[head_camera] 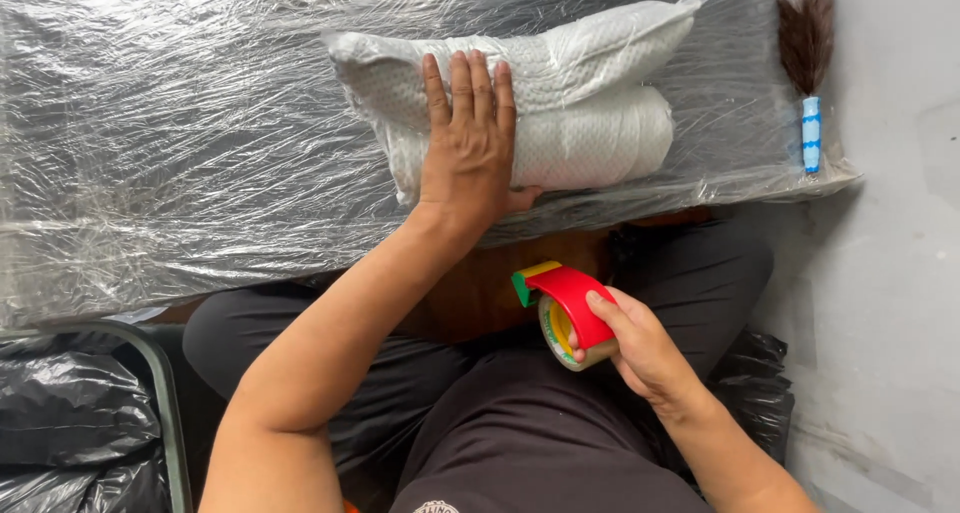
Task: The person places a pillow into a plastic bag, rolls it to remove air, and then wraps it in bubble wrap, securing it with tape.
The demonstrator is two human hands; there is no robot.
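**A:** What did the head view show of the left hand?

**B:** The left hand lay flat, fingers straight and together, its grip released, pressing down on a white rolled bundle of textured material in a clear wrapper. The bundle lay on the surface, toward its right half and close to the near edge. The whole surface was covered in crinkled clear plastic film.

**A:** And the right hand?

**B:** The right hand was lower in the frame, over the person's lap, well apart from the bundle. Its grip was clenched around a tape dispenser with a red body and a green and yellow tip, holding a roll of brownish tape. The forefinger lay along the red top.

**A:** What else was in that view?

**B:** A feather duster with dark brown plumes and a blue and white handle lay at the surface's right end, just beside the bundle's far corner. The person sat with dark trousers below the surface's edge. Black plastic bags sat at the lower left, beside a grey-green curved frame. A pale floor ran along the right side.
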